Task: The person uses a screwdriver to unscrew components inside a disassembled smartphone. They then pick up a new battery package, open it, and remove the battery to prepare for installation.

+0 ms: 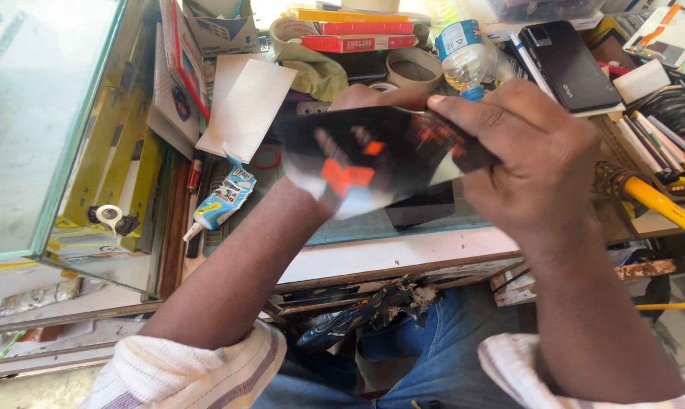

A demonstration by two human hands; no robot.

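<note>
Cluttered workbench [403, 254]: both hands hold a glossy black sheet [372, 163].

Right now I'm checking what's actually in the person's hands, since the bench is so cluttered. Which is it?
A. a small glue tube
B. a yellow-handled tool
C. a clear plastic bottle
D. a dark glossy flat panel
D: both the left hand and the right hand grip the dark glossy flat panel above the bench, while the glue tube lies untouched.
</note>
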